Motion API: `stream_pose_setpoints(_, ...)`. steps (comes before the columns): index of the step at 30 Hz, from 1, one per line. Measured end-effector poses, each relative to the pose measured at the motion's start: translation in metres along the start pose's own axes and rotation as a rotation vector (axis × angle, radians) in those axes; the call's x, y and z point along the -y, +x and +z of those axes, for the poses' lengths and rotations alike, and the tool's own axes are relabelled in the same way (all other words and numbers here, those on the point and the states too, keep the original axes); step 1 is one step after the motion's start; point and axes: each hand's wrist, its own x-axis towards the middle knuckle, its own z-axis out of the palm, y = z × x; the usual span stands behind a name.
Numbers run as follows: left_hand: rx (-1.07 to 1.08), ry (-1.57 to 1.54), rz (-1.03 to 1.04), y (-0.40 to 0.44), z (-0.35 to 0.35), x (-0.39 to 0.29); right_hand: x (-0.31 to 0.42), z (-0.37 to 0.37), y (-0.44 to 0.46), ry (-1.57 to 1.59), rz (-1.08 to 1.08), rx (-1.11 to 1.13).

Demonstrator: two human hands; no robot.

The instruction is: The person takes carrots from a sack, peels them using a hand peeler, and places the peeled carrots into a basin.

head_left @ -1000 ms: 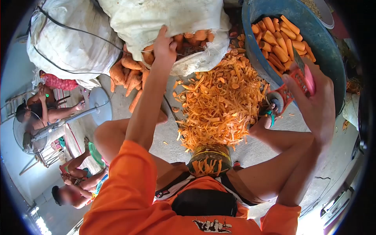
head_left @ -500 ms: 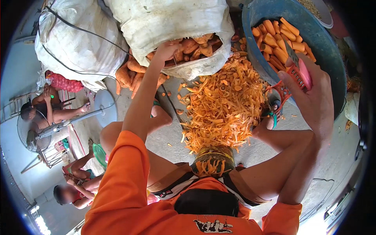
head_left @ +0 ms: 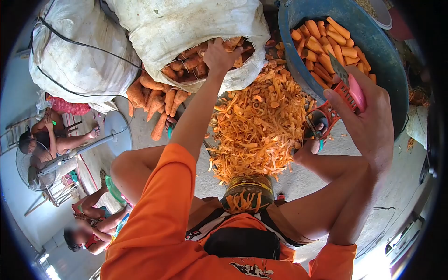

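My left hand (head_left: 222, 57) reaches into the torn mouth of a white woven sack (head_left: 200, 23). Its fingers are among the unpeeled carrots (head_left: 192, 63) there, and their tips are partly hidden, so whether they grip one cannot be told. My right hand (head_left: 368, 112) is closed around a knife (head_left: 357, 92) with a pink handle; its grey blade points up and left. A red slotted plastic part (head_left: 341, 99) shows beside the handle. Beyond this hand, peeled carrots (head_left: 326, 44) fill part of a blue tub (head_left: 394, 70).
A heap of carrot peelings (head_left: 254, 130) lies between my feet, behind a round container (head_left: 247, 189). Loose unpeeled carrots (head_left: 156, 95) lie left of the sack, near another full sack (head_left: 86, 51). A fan (head_left: 39, 168) and two people are at the left.
My left hand has moved right and slightly up within the sack's mouth. Another carrot lies in front of the loose ones on the floor. My right hand keeps hold of the knife.
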Motion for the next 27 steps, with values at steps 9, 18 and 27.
stream_pose_setpoints(9, 0.233, 0.159, -0.032, -0.017, -0.019, 0.032, -0.005, 0.000, -0.007, -0.036, -0.156, -0.141)
stream_pose_setpoints(18, 0.940, -1.343, -0.558, -0.173, -0.064, 0.063, 0.007, 0.000, -0.018, -0.015, -0.191, -0.065)
stream_pose_setpoints(27, 0.621, -1.569, -0.453, -0.139, -0.141, -0.018, 0.020, 0.010, -0.031, -0.085, -0.280, 0.032)
